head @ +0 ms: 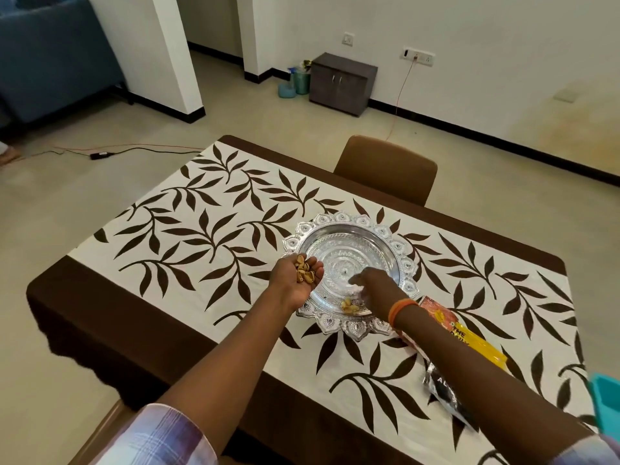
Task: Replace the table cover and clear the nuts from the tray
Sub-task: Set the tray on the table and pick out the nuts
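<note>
A white table cover (pixel 188 229) with a brown leaf pattern and brown border lies on the table. On it stands an ornate silver tray (pixel 349 253). My left hand (pixel 295 280) is held palm up at the tray's left rim, cupping several nut shells (pixel 303 268). My right hand (pixel 375 286) reaches down into the tray, blurred, its fingers near the tray's middle; whether it holds anything is unclear. A few nuts (pixel 349 305) lie on the tray's near side, beside my right wrist.
A yellow and orange snack packet (pixel 476 340) and a black packet (pixel 443 387) lie under my right forearm. A teal object (pixel 607 404) shows at the right edge. A brown chair (pixel 389 167) stands at the table's far side, another at the near left corner.
</note>
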Motion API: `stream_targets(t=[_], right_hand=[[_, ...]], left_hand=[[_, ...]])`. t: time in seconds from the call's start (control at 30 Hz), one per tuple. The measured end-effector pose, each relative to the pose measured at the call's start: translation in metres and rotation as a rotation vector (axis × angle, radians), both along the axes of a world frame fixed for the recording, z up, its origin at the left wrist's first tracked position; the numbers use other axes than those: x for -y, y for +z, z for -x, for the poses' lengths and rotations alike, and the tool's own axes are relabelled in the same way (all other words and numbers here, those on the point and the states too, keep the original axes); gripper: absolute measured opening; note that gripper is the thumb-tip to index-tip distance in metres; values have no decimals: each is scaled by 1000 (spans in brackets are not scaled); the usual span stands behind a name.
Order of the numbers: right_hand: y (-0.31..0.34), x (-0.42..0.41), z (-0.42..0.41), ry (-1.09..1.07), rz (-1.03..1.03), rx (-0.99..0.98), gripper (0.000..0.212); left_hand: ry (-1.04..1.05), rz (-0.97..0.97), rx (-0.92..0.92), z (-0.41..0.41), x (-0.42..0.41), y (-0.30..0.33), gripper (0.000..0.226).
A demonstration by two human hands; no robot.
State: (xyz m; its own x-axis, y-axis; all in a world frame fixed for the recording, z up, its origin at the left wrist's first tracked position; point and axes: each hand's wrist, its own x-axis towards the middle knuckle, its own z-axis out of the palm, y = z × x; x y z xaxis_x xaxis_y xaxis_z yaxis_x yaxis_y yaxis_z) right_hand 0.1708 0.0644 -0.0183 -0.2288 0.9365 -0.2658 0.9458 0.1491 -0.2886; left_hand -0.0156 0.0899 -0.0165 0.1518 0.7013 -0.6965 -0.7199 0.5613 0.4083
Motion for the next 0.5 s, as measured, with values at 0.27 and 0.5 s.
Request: stream_targets(t=[0.27, 0.5], right_hand=[[-14, -1, 35, -166, 152, 108, 66], [-14, -1, 45, -80, 65, 181, 26]], left_hand=[[-10, 12, 13, -5, 2, 1, 30], [-4, 20, 12, -3, 3, 2, 35]])
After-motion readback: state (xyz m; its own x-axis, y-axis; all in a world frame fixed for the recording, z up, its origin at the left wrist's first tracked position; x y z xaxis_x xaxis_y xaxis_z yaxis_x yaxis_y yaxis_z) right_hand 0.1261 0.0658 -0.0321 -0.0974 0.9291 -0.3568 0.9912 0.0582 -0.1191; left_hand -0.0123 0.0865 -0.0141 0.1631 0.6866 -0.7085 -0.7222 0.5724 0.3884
